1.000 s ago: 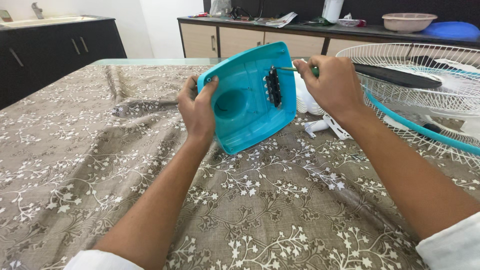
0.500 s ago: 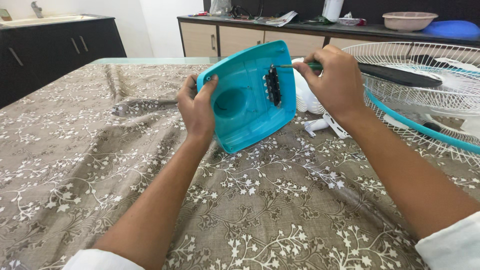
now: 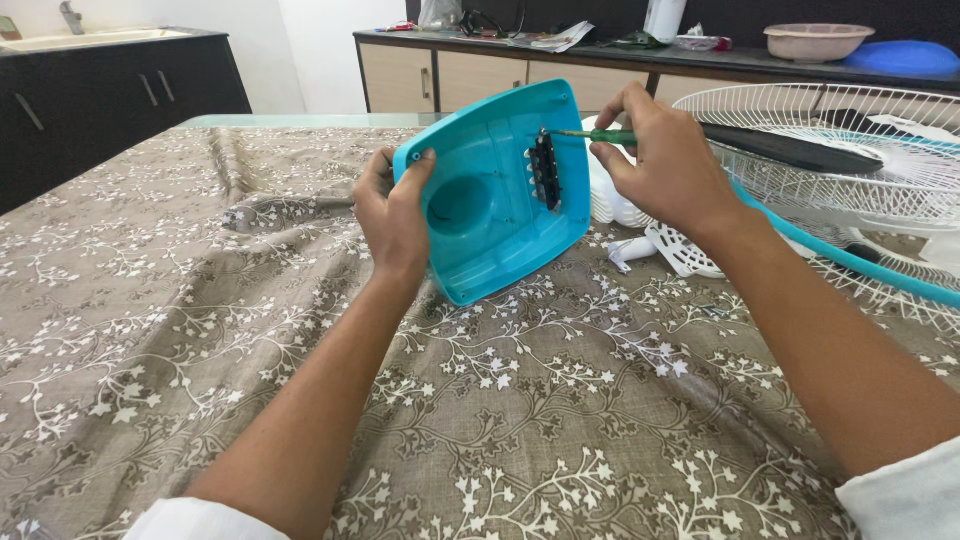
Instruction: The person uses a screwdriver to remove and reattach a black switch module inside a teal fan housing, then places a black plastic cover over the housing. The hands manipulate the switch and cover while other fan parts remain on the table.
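- L hand (image 3: 393, 215): I see it gripping the left edge of the turquoise fan base cover (image 3: 497, 190), thumb hooked over the rim, fingers behind. Cover is held tilted up off the table, hollow inner side facing cam.
- R hand (image 3: 668, 160): closed round a green-handled screwdriver (image 3: 592, 135), shaft approx. horizontal, tip at the top end of the black switch block (image 3: 544, 171) mounted inside the cover.
- Cover's lower corner sits just above or on the floral tablecloth (image 3: 480, 400); I can't tell which.
- Behind cover, partly hidden: white plastic fan parts (image 3: 660, 245) on the cloth, near R wrist.
- Far right: white wire fan guard (image 3: 850, 150) w/ turquoise rim, lying flat, a dark blade inside.
- Bkgd: counter w/ a pink bowl (image 3: 818, 40) and blue lid (image 3: 900, 57); dark sink cabinet (image 3: 120, 95) at left.
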